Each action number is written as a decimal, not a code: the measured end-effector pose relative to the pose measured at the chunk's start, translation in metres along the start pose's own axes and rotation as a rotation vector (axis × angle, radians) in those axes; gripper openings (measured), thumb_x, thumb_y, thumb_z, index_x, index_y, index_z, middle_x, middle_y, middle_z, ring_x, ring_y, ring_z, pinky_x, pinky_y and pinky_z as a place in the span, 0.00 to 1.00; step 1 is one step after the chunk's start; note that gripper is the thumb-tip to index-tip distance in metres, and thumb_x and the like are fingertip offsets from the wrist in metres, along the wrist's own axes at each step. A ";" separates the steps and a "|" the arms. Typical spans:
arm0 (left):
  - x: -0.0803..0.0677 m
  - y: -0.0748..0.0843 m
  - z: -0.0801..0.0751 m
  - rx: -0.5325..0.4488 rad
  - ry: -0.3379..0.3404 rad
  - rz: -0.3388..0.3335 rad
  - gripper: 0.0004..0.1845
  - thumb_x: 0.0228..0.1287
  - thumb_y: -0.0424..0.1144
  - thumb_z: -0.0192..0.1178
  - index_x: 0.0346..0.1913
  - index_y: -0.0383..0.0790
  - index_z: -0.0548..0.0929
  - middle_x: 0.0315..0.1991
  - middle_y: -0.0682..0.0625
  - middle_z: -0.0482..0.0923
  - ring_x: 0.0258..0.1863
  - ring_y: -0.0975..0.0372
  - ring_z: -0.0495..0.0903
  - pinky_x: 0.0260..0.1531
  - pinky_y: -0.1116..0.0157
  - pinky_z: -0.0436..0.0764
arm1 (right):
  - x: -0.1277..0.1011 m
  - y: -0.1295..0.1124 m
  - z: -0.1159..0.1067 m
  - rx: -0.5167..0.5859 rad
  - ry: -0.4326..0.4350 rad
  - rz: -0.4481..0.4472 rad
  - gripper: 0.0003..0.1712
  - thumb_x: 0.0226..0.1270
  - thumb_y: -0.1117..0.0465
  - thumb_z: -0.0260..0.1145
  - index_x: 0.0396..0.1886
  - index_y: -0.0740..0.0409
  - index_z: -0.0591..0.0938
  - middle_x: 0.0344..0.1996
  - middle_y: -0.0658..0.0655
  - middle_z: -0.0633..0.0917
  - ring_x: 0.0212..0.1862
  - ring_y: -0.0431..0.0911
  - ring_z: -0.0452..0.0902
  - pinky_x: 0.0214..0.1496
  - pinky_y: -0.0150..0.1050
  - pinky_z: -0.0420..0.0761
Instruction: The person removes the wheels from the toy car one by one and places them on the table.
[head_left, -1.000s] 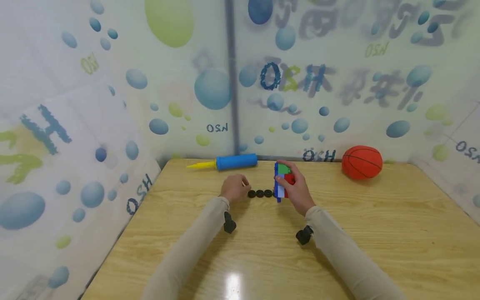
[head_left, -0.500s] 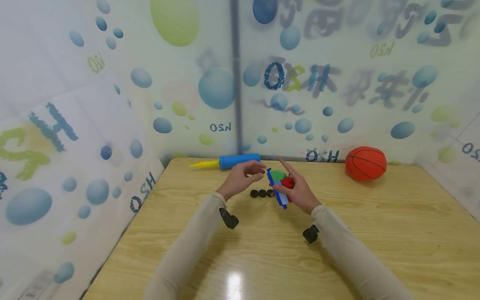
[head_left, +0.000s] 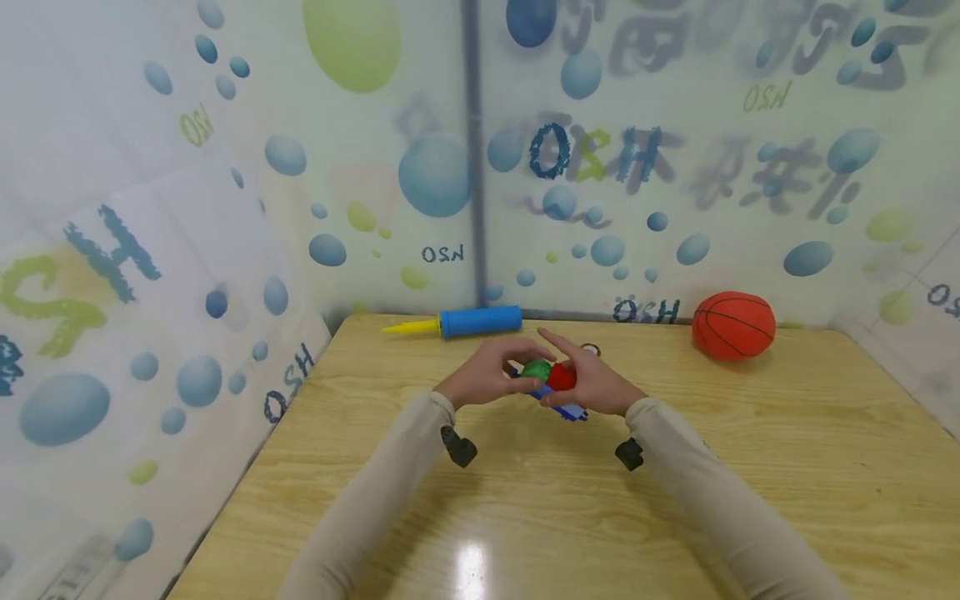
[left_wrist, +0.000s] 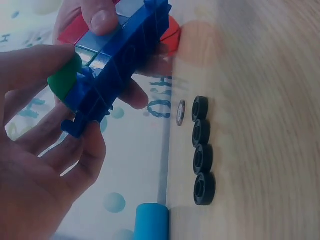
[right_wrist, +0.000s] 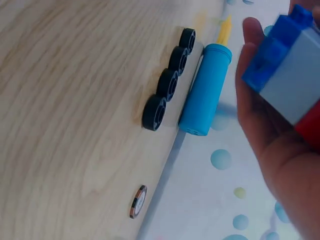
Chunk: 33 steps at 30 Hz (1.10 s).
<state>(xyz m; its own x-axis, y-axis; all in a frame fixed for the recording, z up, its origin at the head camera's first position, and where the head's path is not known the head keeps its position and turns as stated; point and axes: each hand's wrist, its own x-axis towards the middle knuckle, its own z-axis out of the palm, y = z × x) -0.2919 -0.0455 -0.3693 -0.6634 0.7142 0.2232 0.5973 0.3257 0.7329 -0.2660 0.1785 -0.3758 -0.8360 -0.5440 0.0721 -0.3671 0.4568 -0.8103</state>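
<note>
A toy vehicle of building blocks (head_left: 562, 379) is held over the table, tilted, between both hands. It has a blue base (left_wrist: 132, 47) with axle stubs, plus light-blue, red and green blocks. My left hand (head_left: 487, 372) grips its green end, the thumb and fingers around the block and base. From the other side my right hand (head_left: 603, 385) grips the red and light-blue part. Several small black wheels (left_wrist: 201, 159) stand in a row on the table below, visible in both wrist views and hidden behind the hands in the head view.
At the back edge lies a blue hand pump (head_left: 480, 322) with a yellow nozzle. A red ball (head_left: 733, 326) with black lines sits at the back right. A round chip (right_wrist: 138, 201) lies near the wheels. Printed curtains surround the wooden table (head_left: 525, 500).
My left hand has left the wheel row and come to the toy's green end. My right hand has tilted the toy from upright and brought it toward the left hand.
</note>
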 end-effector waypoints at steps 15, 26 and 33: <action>-0.029 -0.019 0.003 -0.059 0.068 -0.101 0.27 0.65 0.31 0.67 0.66 0.49 0.77 0.62 0.45 0.79 0.55 0.51 0.84 0.53 0.58 0.85 | -0.008 0.020 -0.005 -0.132 0.021 -0.063 0.32 0.63 0.66 0.72 0.67 0.58 0.75 0.54 0.63 0.85 0.52 0.55 0.84 0.50 0.47 0.87; -0.031 -0.024 0.006 0.035 0.050 -0.132 0.22 0.63 0.35 0.69 0.60 0.50 0.82 0.58 0.52 0.82 0.56 0.56 0.82 0.57 0.54 0.82 | -0.015 0.024 0.001 -0.136 0.093 -0.042 0.26 0.63 0.65 0.72 0.61 0.59 0.81 0.54 0.61 0.86 0.51 0.54 0.82 0.48 0.45 0.86; -0.033 -0.028 0.007 0.124 0.000 -0.162 0.21 0.62 0.35 0.70 0.58 0.53 0.84 0.55 0.54 0.85 0.53 0.60 0.82 0.54 0.55 0.80 | -0.011 0.029 0.005 -0.152 0.029 -0.043 0.26 0.62 0.67 0.72 0.61 0.59 0.81 0.52 0.60 0.87 0.49 0.50 0.83 0.46 0.40 0.87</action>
<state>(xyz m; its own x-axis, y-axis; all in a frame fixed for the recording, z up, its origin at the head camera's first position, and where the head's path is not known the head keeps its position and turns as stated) -0.2842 -0.0738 -0.4017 -0.7551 0.6465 0.1087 0.5338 0.5100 0.6745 -0.2657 0.1941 -0.4024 -0.8290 -0.5455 0.1234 -0.4583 0.5363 -0.7088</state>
